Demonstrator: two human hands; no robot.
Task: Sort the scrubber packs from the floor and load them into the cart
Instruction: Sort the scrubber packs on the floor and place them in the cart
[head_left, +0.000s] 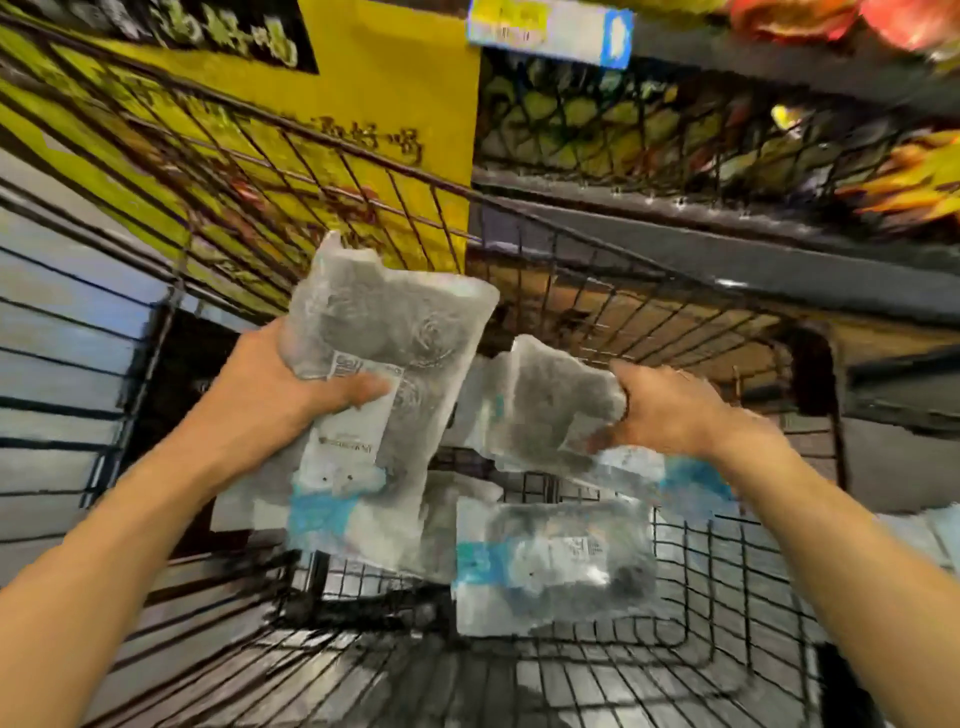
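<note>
Roughly three scrubber packs, two hands, one cart

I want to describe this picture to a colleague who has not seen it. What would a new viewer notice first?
First, the two bare hands over the wire cart: the left hand grips a clear scrubber pack upright at centre, and the right hand holds a second pack beside it. Below them, another pack lies in the cart. A bright yellow sign stands out at upper left.
</note>
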